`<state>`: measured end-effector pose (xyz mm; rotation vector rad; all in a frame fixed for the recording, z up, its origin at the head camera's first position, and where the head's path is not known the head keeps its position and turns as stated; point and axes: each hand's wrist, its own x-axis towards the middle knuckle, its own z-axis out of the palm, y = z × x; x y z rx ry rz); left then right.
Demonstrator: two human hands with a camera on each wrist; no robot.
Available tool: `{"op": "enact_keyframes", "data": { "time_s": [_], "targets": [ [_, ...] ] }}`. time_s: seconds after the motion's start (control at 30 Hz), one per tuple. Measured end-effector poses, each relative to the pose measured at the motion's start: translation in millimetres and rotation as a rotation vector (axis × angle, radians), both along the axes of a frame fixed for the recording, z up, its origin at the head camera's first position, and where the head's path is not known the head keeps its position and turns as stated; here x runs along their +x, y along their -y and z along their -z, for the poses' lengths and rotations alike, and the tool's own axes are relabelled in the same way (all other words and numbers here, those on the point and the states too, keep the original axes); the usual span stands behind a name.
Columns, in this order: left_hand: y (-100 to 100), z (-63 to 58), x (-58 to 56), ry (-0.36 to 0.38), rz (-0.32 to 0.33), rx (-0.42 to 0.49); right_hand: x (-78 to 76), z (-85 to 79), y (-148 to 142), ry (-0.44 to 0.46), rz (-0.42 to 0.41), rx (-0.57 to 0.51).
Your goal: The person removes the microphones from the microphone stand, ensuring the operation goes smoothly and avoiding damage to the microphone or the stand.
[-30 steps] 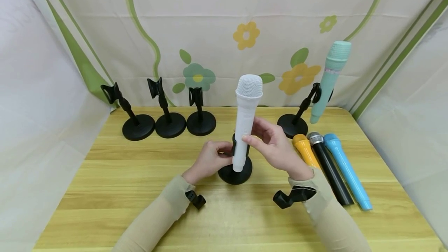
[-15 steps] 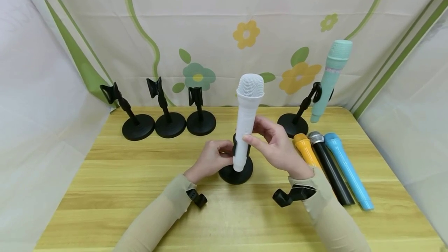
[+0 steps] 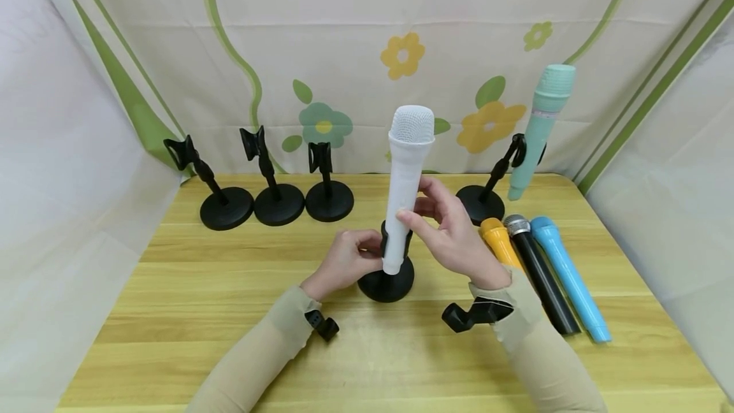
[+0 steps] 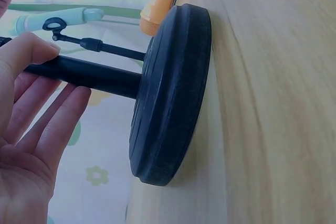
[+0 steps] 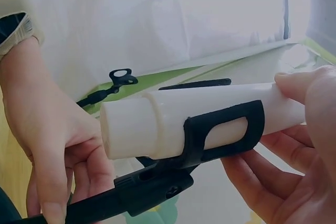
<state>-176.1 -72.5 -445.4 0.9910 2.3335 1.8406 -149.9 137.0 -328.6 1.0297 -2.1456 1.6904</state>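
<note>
A white microphone (image 3: 404, 183) stands near the middle of the table (image 3: 229, 317), head up and leaning a little to the right. Its lower part sits between the two arms of a black clip (image 5: 191, 140), and its tail end sticks out past them. The clip tops a black stand (image 3: 387, 287) whose round base rests flat on the wood.

The left hand (image 3: 345, 259) holds the pole (image 4: 100, 76) of this stand just above the base, thumb on one side and fingers on the other. The right hand (image 3: 453, 234) holds the white microphone around its handle, above the clip — the thumb lies on the near side and the fingers reach behind. Each wrist wears a small black camera over a beige sleeve (image 3: 550, 355).

To the right, three more microphones lie side by side on the table: an orange microphone (image 3: 500, 242), partly hidden by the right arm, a black microphone (image 3: 541, 278) with a silver head, and a blue microphone (image 3: 570, 282). Beyond them, at the far right, a mint microphone (image 3: 541, 129) leans in the clip of another stand (image 3: 480, 204), head up.

At the far left are three black stands (image 3: 279, 205) in a row, their round bases close together. A pale curtain (image 3: 332, 50) with green, yellow and teal flowers hangs behind the table.
</note>
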Motion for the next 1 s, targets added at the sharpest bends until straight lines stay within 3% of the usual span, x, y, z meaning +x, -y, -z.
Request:
{"op": "enact_keyframes", "data": {
  "time_s": [0.5,0.8,0.9,1.0],
  "targets": [
    [1,1.8,-2.7,-0.057,0.002,-0.009,1.0,-1.0,6,-0.024,0.013,-0.065],
    [0,0.7,-1.7,-0.038,-0.003,-0.008,-1.7,-4.5,6,-0.070,0.007,-0.083],
    [0,0.5,-0.9,-0.032,-0.005,-0.006,-1.6,-8.2,7,-0.085,0.012,-0.093],
    [-1,0.5,-0.7,-0.021,0.002,0.009,-2.9,-21.7,7,-0.129,0.001,-0.187]
  ]
}}
